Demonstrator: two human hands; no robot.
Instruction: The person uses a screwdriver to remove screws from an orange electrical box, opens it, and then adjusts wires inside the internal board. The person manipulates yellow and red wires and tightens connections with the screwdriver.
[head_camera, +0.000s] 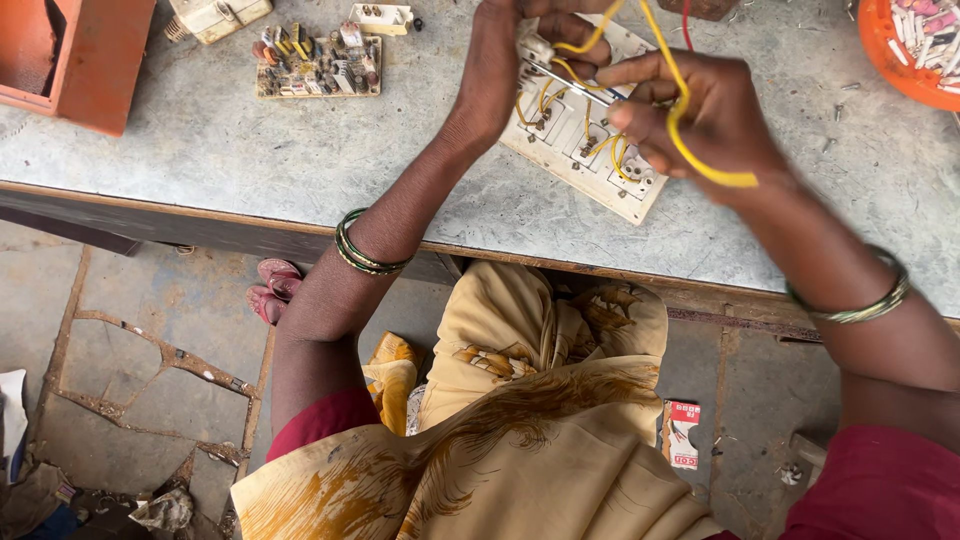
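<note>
A cream switchboard panel (570, 160) lies back side up on the grey worktable (300, 150), with short yellow wires looped between its terminals. My left hand (505, 60) presses on the panel's far end and holds a thin metal tool (575, 85) against the terminals. My right hand (700, 115) pinches a long yellow wire (700, 160) that arcs above the panel. A red wire (687, 25) runs off the top edge.
A bare circuit board (318, 68) and small cream parts (380, 15) lie at the back left. An orange metal box (75, 55) stands at the far left and an orange bowl of small parts (915, 45) at the top right. Below the table edge are my lap and a small box (682, 435) on the floor.
</note>
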